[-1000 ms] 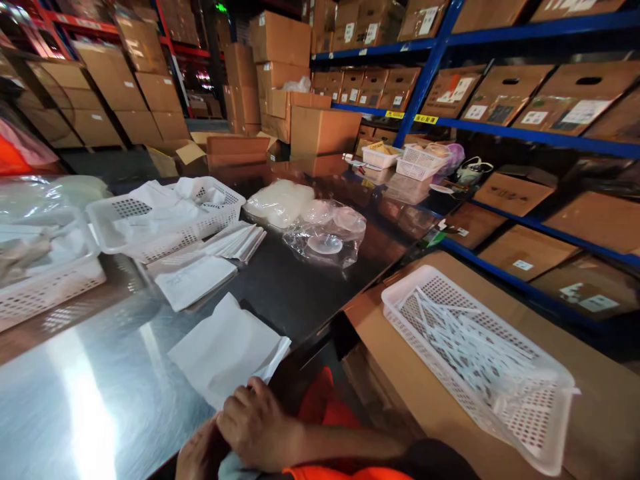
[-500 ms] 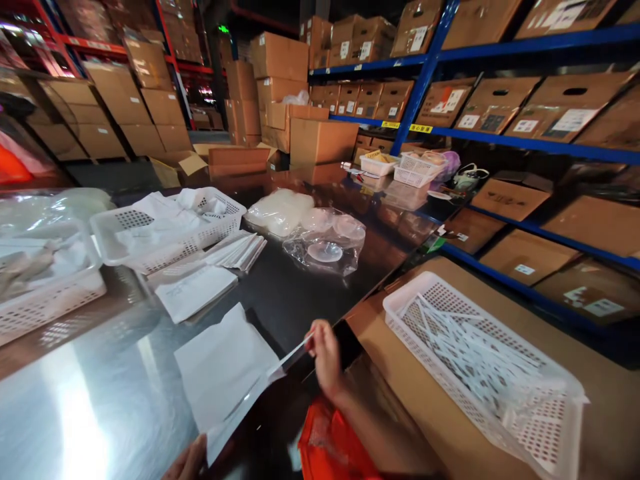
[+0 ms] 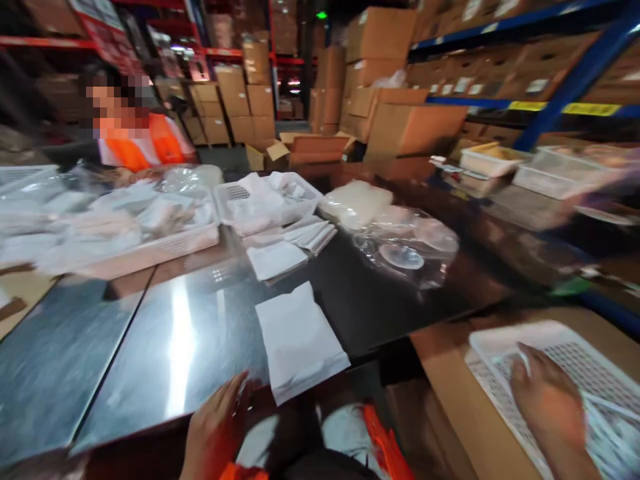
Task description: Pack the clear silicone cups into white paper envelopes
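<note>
A white paper-like bag [image 3: 303, 347] lies flat at the table's front edge, its folded lower flap towards me. Just left of it, my left hand [image 3: 215, 423] is at the edge, fingers bent together around a small glinting bit too blurred to name. My right hand [image 3: 547, 403] is over the white perforated basket [image 3: 487, 380] on the right, fingers curled, a pale sliver showing at the fingertips. White strips [image 3: 613, 423] with dark marks lie in this basket, partly hidden by my right hand.
Behind the bag lie a stack of white bags [image 3: 277, 257] and clear plastic packs [image 3: 403, 253]. White baskets [image 3: 280, 200] of bags stand at the back left. A person in an orange vest [image 3: 133, 143] is across the table. Cardboard boxes [image 3: 415, 130] and shelves stand behind.
My right hand has gone from the bag's edge, where it pulled a thin strip, to the basket. My left hand has let go of the bag's corner. The view has turned left.
</note>
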`<state>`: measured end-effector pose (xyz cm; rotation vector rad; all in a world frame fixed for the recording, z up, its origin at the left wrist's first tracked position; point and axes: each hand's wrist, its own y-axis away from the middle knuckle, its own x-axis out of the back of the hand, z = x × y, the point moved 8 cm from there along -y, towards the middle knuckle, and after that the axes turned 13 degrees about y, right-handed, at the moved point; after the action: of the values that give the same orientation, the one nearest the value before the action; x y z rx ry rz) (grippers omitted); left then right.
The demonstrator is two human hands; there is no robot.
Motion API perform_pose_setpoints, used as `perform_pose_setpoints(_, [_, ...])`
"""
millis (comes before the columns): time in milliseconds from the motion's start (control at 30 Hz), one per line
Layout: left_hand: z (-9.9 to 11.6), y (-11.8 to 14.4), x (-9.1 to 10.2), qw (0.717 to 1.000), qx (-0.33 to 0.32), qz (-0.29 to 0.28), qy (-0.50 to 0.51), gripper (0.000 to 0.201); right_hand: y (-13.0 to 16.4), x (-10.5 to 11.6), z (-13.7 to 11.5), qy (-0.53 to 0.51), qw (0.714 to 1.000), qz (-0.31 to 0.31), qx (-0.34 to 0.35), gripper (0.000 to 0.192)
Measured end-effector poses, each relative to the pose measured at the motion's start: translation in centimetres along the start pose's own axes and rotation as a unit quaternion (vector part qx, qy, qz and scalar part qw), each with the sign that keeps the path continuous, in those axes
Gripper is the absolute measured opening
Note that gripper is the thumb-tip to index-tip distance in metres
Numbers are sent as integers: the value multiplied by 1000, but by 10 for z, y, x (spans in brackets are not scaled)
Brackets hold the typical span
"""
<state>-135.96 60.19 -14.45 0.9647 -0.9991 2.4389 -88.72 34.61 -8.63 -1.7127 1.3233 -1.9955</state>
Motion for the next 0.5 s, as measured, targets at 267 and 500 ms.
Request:
perform_pose_setpoints(267, [31, -43, -66, 924, -260, -265, -88, 57, -4, -115, -262, -139, 806, -130, 561, 56])
perform_pose_setpoints(500, [32, -28, -64, 937, -307, -161, -37, 44, -4, -88, -305, -260, 728, -42, 633, 39])
